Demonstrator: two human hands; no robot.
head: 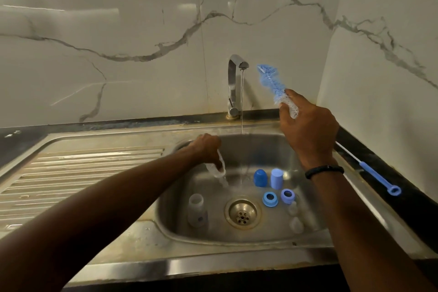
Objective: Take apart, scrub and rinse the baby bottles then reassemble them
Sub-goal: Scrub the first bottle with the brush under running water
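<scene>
While the thin stream of water ran from the chrome tap, the left hand held a clear plastic baby bottle mouth-down, just left of the stream and above the floor of the stainless steel sink basin; fingers were curled round its body. The right hand gripped a blue-and-white bristled bottle brush by its handle, raised right of the tap, bristles up and clear of the water.

Second clear bottle stood upright left of the round metal drain. Behind and right of the drain: dark blue domed cap, pale blue cap, two blue screw rings and. Two clear teats, hard to make out, lay right of the drain. A thin blue-handled teat brush rested on the dark counter, right of the basin.

Judgement: scrubbing of the held bottle appeared under way or about to start; nothing reassembled yet.

Risks: wet bottle held low by curled fingers could slip and knock the standing bottle over. Teats near the drain could be overlooked, being transparent against wet steel. Raised brush could flick water onto the marbled wall tiles. The teat brush lay near the counter edge and a passing sleeve or wrist could dislodge it.
</scene>
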